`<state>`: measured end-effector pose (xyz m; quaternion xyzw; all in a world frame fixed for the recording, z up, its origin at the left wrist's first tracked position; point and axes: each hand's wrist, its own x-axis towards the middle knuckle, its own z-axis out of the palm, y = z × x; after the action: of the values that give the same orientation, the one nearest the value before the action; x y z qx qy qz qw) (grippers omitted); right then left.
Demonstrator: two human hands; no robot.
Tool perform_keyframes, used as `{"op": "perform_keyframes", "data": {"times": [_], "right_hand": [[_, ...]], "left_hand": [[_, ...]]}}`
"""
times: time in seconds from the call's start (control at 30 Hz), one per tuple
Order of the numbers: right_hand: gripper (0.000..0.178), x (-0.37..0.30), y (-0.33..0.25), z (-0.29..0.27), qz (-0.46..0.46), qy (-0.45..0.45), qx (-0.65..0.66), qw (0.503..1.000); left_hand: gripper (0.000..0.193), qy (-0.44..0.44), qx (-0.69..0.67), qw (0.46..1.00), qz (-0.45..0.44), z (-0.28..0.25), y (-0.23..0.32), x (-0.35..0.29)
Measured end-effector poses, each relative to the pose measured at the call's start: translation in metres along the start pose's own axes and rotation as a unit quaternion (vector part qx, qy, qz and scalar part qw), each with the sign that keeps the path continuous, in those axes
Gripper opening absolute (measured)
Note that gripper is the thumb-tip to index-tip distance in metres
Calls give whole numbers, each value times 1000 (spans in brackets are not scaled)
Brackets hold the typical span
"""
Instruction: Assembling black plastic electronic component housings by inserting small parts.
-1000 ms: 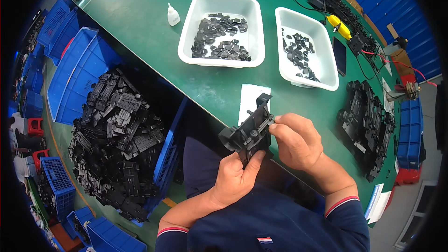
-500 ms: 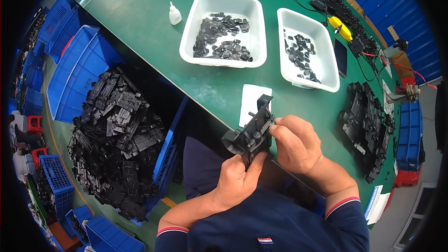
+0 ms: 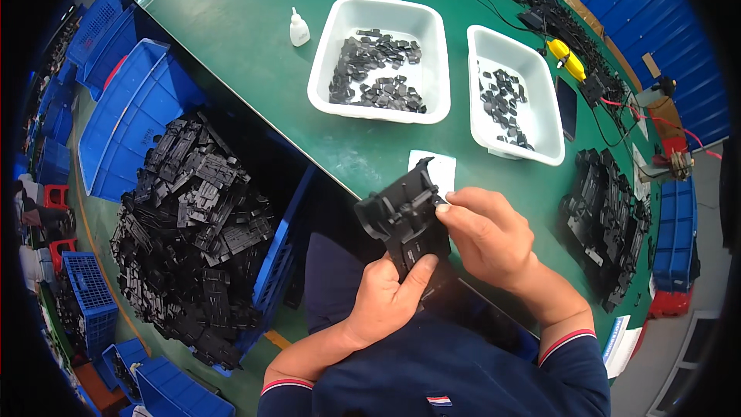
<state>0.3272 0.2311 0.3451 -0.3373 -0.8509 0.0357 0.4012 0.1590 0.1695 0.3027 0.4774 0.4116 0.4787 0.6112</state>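
A black molded plastic part (image 3: 409, 212) is held tilted over the near edge of the green table. My left hand (image 3: 386, 293) grips its lower end, with the thumb lying along its face. At its right side my right hand (image 3: 490, 235) pinches thumb and index finger together right against the part. Whatever small piece lies between those fingertips is mostly hidden. Beyond the part lies a white sheet (image 3: 445, 168), partly covered by it.
Two white trays, one at center (image 3: 316, 85) and one to the right (image 3: 557, 120), hold small black pieces. A white squeeze bottle (image 3: 299, 28) stands left of them. Black parts (image 3: 606, 220) are stacked at right. A blue crate (image 3: 127, 120) and heaped black parts (image 3: 201, 208) are at left.
The black part has turned in my left hand, so more of its broad face shows. My right hand's pinch stays at its side. The whole view has shifted slightly.
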Motion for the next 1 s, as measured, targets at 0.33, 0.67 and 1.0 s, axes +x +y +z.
{"op": "perform_keyframes", "data": {"times": [0.33,0.67,1.0], "right_hand": [[12,104,84,40,222,-91,-1,971],[13,132,145,106,268,-254,-112,923],[24,127,139,81,329,-146,7,933]], "left_hand": [[30,-2,-247,965,-93,-41,-7,14],[29,29,-241,966,-83,-59,-13,11],[29,29,-228,970,-78,-47,-14,14]]}}
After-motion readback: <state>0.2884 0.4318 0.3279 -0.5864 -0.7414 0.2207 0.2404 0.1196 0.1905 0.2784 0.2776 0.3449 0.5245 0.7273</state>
